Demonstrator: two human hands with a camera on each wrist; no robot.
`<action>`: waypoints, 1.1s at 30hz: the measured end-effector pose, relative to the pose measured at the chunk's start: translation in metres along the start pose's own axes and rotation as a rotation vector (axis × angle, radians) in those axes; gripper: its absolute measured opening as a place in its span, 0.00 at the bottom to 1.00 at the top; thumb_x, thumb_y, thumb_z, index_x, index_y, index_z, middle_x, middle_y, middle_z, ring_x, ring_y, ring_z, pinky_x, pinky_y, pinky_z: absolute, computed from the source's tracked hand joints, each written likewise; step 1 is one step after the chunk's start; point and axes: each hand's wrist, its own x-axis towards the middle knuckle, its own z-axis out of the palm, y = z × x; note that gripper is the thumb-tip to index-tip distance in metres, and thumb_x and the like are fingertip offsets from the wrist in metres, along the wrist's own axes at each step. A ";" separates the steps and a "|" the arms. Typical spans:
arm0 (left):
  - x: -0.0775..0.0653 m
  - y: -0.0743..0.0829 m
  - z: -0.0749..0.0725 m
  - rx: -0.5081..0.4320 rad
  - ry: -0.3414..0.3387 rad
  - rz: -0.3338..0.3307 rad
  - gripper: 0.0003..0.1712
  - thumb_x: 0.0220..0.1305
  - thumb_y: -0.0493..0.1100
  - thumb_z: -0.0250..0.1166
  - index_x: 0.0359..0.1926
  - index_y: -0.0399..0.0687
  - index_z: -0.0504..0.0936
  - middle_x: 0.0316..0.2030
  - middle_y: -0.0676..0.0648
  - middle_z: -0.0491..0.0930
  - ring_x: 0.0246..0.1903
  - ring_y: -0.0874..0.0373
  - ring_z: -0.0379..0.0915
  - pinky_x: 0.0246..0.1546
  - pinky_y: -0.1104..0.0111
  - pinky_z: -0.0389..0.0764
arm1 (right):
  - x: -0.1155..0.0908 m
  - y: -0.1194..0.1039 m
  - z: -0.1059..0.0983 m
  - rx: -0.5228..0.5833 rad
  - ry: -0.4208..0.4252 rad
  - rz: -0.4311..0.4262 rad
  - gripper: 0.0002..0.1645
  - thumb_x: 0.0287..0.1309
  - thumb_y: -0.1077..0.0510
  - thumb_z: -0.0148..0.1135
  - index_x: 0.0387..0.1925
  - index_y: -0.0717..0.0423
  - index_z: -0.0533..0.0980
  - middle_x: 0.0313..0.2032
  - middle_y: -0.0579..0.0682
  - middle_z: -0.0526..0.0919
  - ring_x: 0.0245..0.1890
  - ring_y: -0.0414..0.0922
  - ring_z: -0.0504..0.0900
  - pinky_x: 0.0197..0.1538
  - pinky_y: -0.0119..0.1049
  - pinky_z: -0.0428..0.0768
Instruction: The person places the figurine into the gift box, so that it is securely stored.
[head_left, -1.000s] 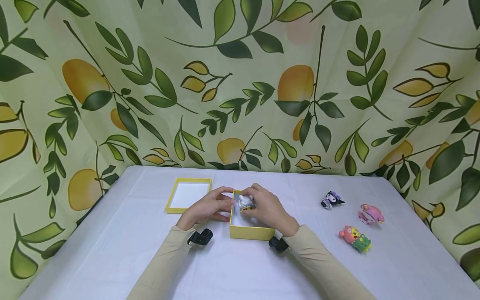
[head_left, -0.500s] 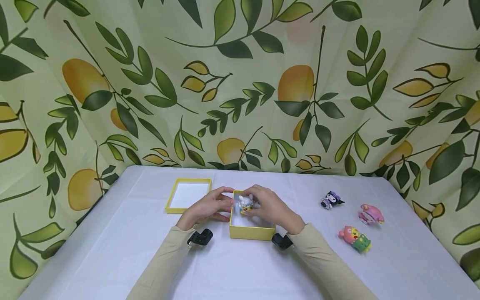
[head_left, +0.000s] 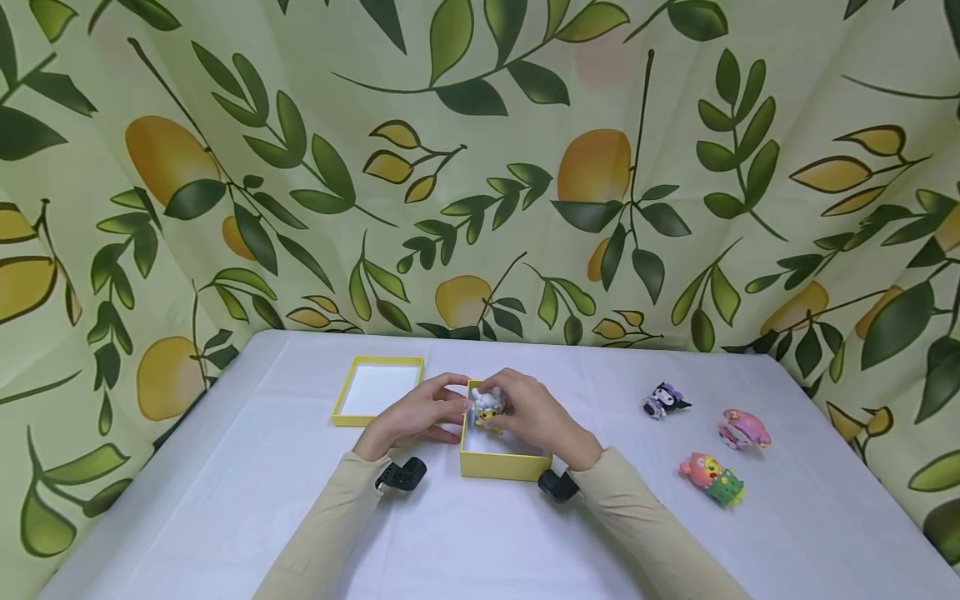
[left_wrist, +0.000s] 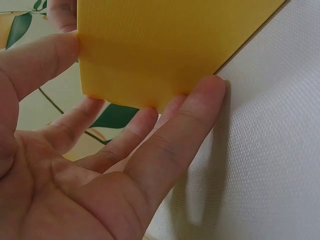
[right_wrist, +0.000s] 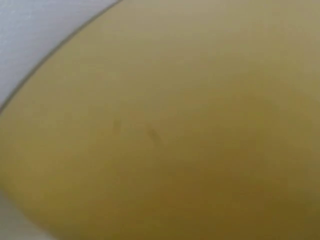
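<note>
My right hand (head_left: 536, 412) pinches a small figurine (head_left: 487, 407) with a fluffy white head and yellow parts. It is held at the left side of an open yellow box (head_left: 504, 467) with a white inside. My left hand (head_left: 420, 412) grips that box from the left, thumb at the rim and the other fingers along its side. In the left wrist view, fingertips of the left hand (left_wrist: 115, 155) touch the edges of the yellow box wall (left_wrist: 145, 55). Only a blurred yellow box surface (right_wrist: 175, 115) fills most of the right wrist view; the figurine is hidden there.
A yellow-rimmed box lid (head_left: 377, 392) lies inside-up behind the left hand. At the right lie a black-and-purple figurine (head_left: 665, 401), a pink figurine (head_left: 745, 429) and a pink-and-green figurine (head_left: 712, 479) on the white tablecloth (head_left: 450, 542). A patterned curtain (head_left: 480, 167) hangs behind.
The right hand has shifted the white-headed figurine slightly left and turned it, so more of its yellow part faces the head camera. The left hand stays at the box.
</note>
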 end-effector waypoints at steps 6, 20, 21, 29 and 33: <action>0.000 0.000 0.000 0.004 -0.002 0.004 0.29 0.71 0.41 0.60 0.70 0.42 0.63 0.57 0.34 0.72 0.44 0.51 0.78 0.45 0.54 0.88 | 0.000 0.001 0.001 0.002 0.010 -0.008 0.25 0.48 0.61 0.78 0.49 0.55 0.79 0.48 0.49 0.83 0.40 0.40 0.78 0.42 0.30 0.80; 0.001 -0.001 0.000 0.007 0.000 0.002 0.30 0.71 0.42 0.61 0.70 0.43 0.63 0.58 0.34 0.72 0.44 0.52 0.78 0.44 0.55 0.88 | 0.000 0.001 0.001 -0.042 0.006 -0.021 0.26 0.48 0.60 0.78 0.49 0.56 0.78 0.49 0.49 0.82 0.45 0.43 0.80 0.49 0.38 0.83; 0.001 -0.001 -0.001 0.007 0.000 0.002 0.30 0.71 0.42 0.61 0.70 0.43 0.63 0.58 0.34 0.72 0.44 0.52 0.78 0.44 0.55 0.88 | 0.000 0.001 0.001 -0.045 0.005 -0.024 0.26 0.48 0.61 0.78 0.49 0.56 0.78 0.48 0.50 0.82 0.43 0.43 0.80 0.47 0.37 0.83; 0.001 0.000 -0.001 0.009 -0.011 0.008 0.30 0.71 0.43 0.60 0.70 0.43 0.63 0.58 0.34 0.72 0.43 0.53 0.78 0.45 0.55 0.88 | -0.001 0.001 0.000 0.022 -0.001 0.010 0.24 0.48 0.62 0.77 0.48 0.57 0.79 0.46 0.50 0.82 0.38 0.41 0.82 0.43 0.30 0.84; 0.001 -0.001 -0.001 0.008 -0.013 0.014 0.30 0.72 0.42 0.60 0.70 0.42 0.63 0.57 0.34 0.72 0.43 0.53 0.78 0.45 0.55 0.88 | 0.000 0.001 -0.001 0.036 -0.005 0.002 0.24 0.48 0.63 0.77 0.48 0.58 0.78 0.46 0.51 0.82 0.38 0.42 0.83 0.43 0.31 0.85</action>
